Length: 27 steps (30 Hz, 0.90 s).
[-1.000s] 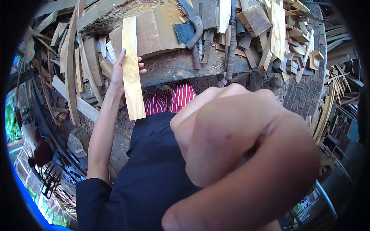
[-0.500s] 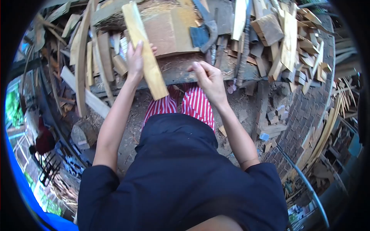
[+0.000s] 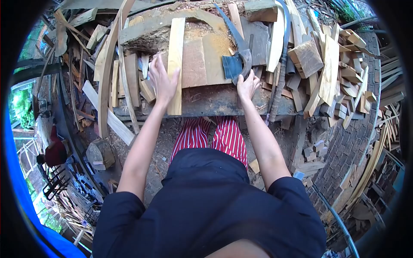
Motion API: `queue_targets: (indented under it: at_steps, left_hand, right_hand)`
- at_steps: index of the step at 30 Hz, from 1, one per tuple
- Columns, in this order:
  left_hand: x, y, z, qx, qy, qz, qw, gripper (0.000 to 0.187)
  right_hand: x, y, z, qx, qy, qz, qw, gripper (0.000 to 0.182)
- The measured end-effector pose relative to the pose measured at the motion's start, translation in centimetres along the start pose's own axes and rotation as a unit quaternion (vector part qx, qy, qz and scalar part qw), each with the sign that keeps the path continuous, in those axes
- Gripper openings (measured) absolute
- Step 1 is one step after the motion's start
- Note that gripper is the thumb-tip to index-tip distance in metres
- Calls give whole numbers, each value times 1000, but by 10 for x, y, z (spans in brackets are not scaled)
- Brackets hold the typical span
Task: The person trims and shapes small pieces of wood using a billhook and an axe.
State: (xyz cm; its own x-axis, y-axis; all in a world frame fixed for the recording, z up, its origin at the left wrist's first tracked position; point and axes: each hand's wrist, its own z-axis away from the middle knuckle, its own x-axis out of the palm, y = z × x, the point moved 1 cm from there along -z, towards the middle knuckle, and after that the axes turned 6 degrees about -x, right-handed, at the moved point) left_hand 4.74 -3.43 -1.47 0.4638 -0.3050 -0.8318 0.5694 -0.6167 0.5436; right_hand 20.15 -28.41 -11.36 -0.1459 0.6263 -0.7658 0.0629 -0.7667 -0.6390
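A pale wooden strip (image 3: 175,56) lies lengthwise on the workbench, its near end sticking out past the front edge. My left hand (image 3: 163,84) is beside it, open, with fingers stretched and the thumb over or against the strip's left edge. To the right lies a handsaw (image 3: 246,59) with a dark curved handle and a narrow blade pointing away. My right hand (image 3: 248,88) has its fingers closed around the near end of that handle. Under the saw is a dark blue-grey piece (image 3: 232,67). Flat brown boards (image 3: 194,64) lie between the strip and the saw.
Wood offcuts (image 3: 344,77) are heaped on the bench's right side. Long curved pieces (image 3: 107,73) lean at the left. A dark rod (image 3: 278,77) stands right of the saw. A log block (image 3: 101,154) sits on the ground at left.
The wooden strip went from my left hand's hold in the air to lying on the bench, and that hand opened. My right hand moved forward and took hold of the handsaw's handle.
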Motion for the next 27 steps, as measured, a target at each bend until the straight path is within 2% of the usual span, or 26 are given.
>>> queue_targets:
  at_steps: [2,3,4,5,6,8,10,11,13,16,17,19,21,22,23,25,26,27]
  left_hand:
    - [-16,11,26,-12,-31,-50,998,93]
    - [-22,19,41,-13,-50,-89,995,96]
    - [-26,20,53,9,-60,-71,996,96]
    - [-26,19,64,16,-71,-111,991,93]
    - [-25,16,72,1,-70,-65,995,90]
    - [-21,8,80,-15,-69,-19,997,87]
    - [-22,10,79,-74,-47,64,994,80]
    - [-24,10,78,-79,-44,62,994,80]
    - [-29,5,77,-142,-86,189,968,76]
    - [-37,3,74,-182,-115,275,937,73]
    - [-39,4,75,-199,-138,323,915,72]
    - [-44,9,79,-213,-134,341,906,72]
    - [-41,21,82,-234,-133,391,880,72]
    - [-37,25,84,-190,-93,370,905,71]
    - [-36,26,89,-192,-94,371,904,71]
    - [-37,32,95,-160,-56,222,960,69]
    - [-29,27,100,-127,-9,212,969,67]
    - [-28,29,102,-126,-14,217,968,67]
  right_hand:
    - [-1,-7,4,27,-27,71,997,76]
    - [-3,-13,5,25,-29,65,997,76]
    - [-4,-17,5,52,-55,61,995,80]
    - [-3,-19,2,79,-82,59,992,84]
    - [-1,-18,-3,98,-79,38,991,87]
    - [4,-17,-15,146,-54,-46,987,77]
    - [3,-9,-30,173,-21,-134,976,69]
    - [3,-4,-38,160,-17,-175,971,53]
    - [-30,-32,-47,227,-67,-394,888,38]
    - [-73,-65,-67,172,-96,-500,844,31]
    - [-81,-75,-77,151,-108,-471,863,28]
    - [-104,-90,-89,116,-118,-506,846,25]
    - [-137,-115,-84,13,-109,-506,855,27]
    - [-150,-118,-87,-20,-73,-524,848,27]
    - [-162,-117,-90,-52,-38,-539,840,28]
    - [-185,-106,-97,-43,9,-579,814,29]
    - [-194,-96,-102,-31,28,-585,810,26]
    - [-200,-83,-106,-19,44,-590,806,26]
